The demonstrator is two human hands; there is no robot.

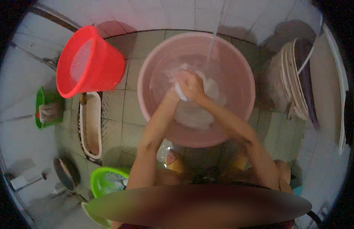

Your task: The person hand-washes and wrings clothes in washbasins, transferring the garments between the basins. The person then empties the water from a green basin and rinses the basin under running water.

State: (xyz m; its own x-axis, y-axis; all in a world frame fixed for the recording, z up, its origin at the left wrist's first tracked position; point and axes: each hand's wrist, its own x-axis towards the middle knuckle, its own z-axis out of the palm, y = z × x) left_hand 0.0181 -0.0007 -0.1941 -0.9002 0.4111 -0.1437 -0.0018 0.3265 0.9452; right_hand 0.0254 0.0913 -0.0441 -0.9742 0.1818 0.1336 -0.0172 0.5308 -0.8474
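Observation:
Over the large pink plastic basin (145,80), my two hands are close together and partly overlap. My right hand (192,85) is curled on a wet white cloth (182,92), part of which shows below it. My left hand lies mostly behind the right hand and the cloth, with its wrist at the lower left; which hand lies on which is blurred. More pale cloth (215,88) spreads in the water to the right of the hands. A thin stream of water (212,50) runs down into the basin from above.
A red bucket (111,65) with foamy water stands at upper left, by a squat toilet (91,126). A bright green basin (109,181) holds sudsy contents at lower left. A small green bin (52,108) is at far left. Several stacked basins (288,80) lean at right.

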